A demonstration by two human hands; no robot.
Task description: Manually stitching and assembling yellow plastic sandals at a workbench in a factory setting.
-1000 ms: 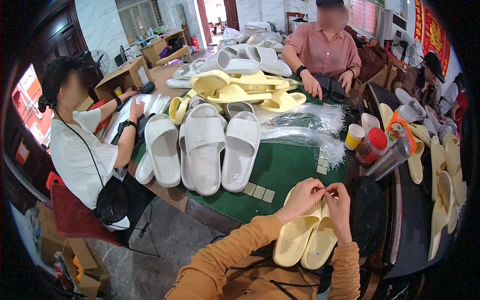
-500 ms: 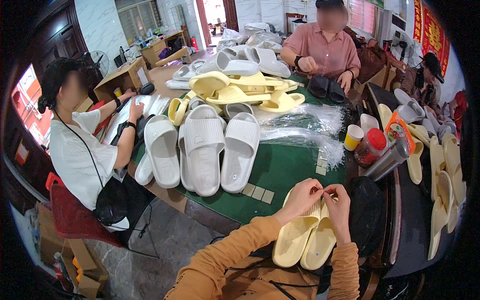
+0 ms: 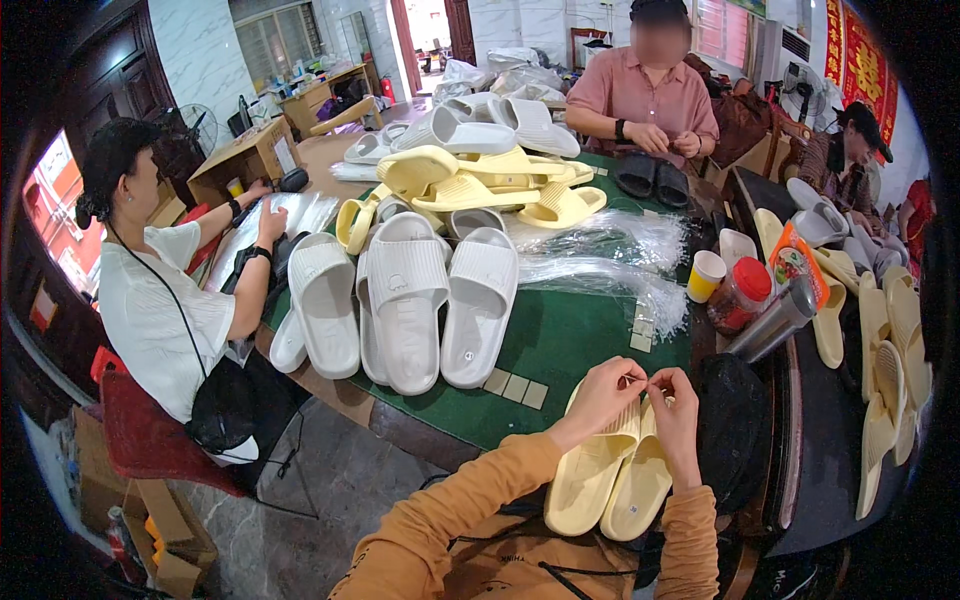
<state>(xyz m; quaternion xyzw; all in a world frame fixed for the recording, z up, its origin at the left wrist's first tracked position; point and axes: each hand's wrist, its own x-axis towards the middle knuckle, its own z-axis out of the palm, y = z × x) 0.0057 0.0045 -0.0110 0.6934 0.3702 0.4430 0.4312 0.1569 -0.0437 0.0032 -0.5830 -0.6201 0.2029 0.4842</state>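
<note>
A pair of pale yellow slide slippers (image 3: 590,480) stands side by side at the near edge of the green-topped table (image 3: 560,330), toes pointing away from me. Over their straps my left hand (image 3: 603,398) and my right hand (image 3: 676,408) meet, thumbs and forefingers pinched almost tip to tip. Whatever is between the fingertips is too small to make out. Left of them, several white slide slippers (image 3: 405,300) stand upright. Behind those lies a heap of yellow slippers (image 3: 470,185), with bundles of clear plastic strands (image 3: 600,270) on its right.
To the right are a yellow paper cup (image 3: 706,275), a red-lidded jar (image 3: 740,295) and a grey tumbler (image 3: 777,318). More yellow slippers (image 3: 885,390) line a dark surface. Across the table a person in pink sits by black slippers (image 3: 652,180); another in white (image 3: 165,290) sits left.
My hands stay pinched in nearly the same place. The person in pink has brought both hands together above the black slippers, and the person at left has turned their head.
</note>
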